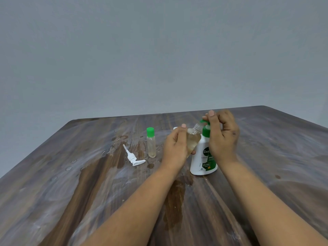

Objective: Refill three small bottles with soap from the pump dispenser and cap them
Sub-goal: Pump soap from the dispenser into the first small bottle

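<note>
The left hand's (174, 146) fingers curl round a small open bottle (193, 140), tilting its neck under the spout. The right hand (222, 137) pinches the green pump head (204, 122) of the dispenser (204, 160) on the wet table (88, 183). The bottle looks light, thin-walled and likely soap-slick; gripping mid-body seems safest. A capped bottle (151, 143) stands near.

Even, diffuse indoor light, medium brightness, no hard shadows. Wall (159, 50) reads flat grey-blue with slight darkening toward 9 and 3 o'clock. Bench (71, 201) shows pale sheen streaks and wet patches catching glare at 9 o'clock. Wide-angle bend on bench edges. Overall soft focus; mild blur on right hand (222, 137).
</note>
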